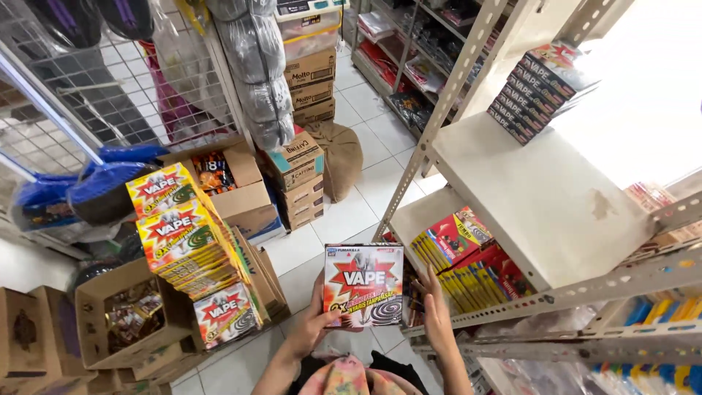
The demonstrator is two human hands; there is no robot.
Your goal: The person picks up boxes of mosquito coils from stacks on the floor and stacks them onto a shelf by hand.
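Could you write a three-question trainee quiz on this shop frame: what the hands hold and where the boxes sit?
1. True or false: the left hand holds a flat red box upright by its lower edge.
2. What is the right hand touching? A) the cardboard carton on the floor B) boxes on the lower shelf C) the blue dustpan
3. Where is the dark stack of boxes?

Key
1. True.
2. B; its fingers reach in among them.
3. At the back of the white upper shelf, leaning.
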